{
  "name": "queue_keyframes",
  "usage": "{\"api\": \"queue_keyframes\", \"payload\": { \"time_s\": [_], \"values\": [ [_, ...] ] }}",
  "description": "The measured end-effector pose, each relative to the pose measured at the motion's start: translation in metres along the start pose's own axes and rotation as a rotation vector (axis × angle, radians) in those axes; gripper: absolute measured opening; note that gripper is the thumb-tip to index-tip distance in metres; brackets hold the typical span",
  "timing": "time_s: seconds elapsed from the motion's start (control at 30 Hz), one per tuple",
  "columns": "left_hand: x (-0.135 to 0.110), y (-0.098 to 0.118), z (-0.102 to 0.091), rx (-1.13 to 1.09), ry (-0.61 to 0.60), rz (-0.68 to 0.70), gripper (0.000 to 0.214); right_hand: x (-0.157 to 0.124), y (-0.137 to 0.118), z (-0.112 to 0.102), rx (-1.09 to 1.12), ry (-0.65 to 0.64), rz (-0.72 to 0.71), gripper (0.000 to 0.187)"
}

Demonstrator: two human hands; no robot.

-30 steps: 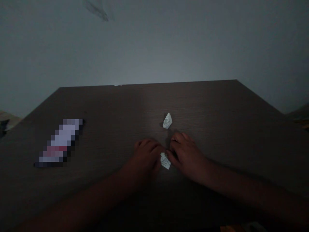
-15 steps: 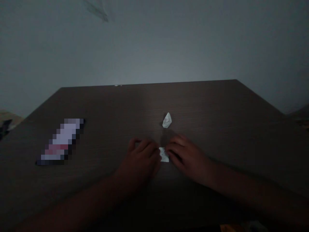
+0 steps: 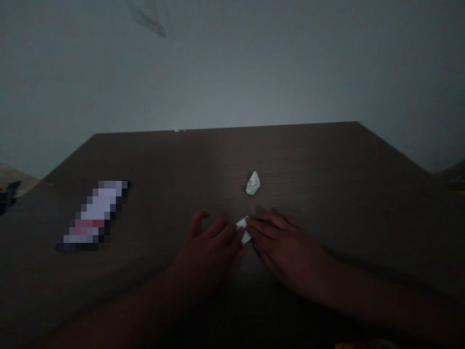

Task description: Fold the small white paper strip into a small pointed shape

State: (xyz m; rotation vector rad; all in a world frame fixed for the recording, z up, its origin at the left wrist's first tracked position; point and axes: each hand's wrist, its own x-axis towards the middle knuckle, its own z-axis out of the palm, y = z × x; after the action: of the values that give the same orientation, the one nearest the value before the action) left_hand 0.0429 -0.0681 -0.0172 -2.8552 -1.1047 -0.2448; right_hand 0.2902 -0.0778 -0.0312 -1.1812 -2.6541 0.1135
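A small piece of white paper (image 3: pixel 243 224) lies on the table between my two hands, partly covered by fingertips and set at a slant. My left hand (image 3: pixel 212 245) grips its left side with curled fingers, its index finger raised and bent away. From the other side, my right hand (image 3: pixel 281 242) has its fingers close together, their tips pressing on the paper's right edge; the thumb is lower, near the paper. A folded white paper shape (image 3: pixel 253 183) rests just beyond the hands, touched by neither.
The dark wood-grain table (image 3: pixel 308 160) reaches back to a pale wall (image 3: pixel 254 63). To the left lies a phone (image 3: pixel 95 213), its screen blurred out. A small white chip or scrap (image 3: pixel 179 130) shows at the table's back edge.
The small paper, flat and square with printed marks showing before, is now turned at a slant with a plain, seemingly folded face up. My right fingers have straightened and lie over its edge.
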Motion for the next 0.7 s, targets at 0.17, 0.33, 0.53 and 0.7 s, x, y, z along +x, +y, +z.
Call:
{"api": "queue_keyframes", "payload": {
  "time_s": [0.17,0.33,0.53,0.7],
  "values": [
    [-0.0043,0.0035,-0.0013,0.004,0.009,-0.006,0.029,-0.0015,-0.0004,-0.0012,-0.028,-0.017,0.007,0.047],
    [-0.0064,0.0072,-0.0024,0.01,0.023,-0.013,0.027,-0.0024,-0.0003,-0.0005,0.003,-0.019,0.03,0.046],
    [-0.0084,0.0078,-0.0001,-0.015,0.007,-0.015,0.031,0.0003,0.0015,-0.0018,0.052,0.002,0.008,0.046],
    [-0.0031,0.0045,-0.0014,-0.005,-0.006,0.001,0.028,0.0043,0.0051,-0.0003,0.064,0.057,-0.038,0.042]
  ]
}}
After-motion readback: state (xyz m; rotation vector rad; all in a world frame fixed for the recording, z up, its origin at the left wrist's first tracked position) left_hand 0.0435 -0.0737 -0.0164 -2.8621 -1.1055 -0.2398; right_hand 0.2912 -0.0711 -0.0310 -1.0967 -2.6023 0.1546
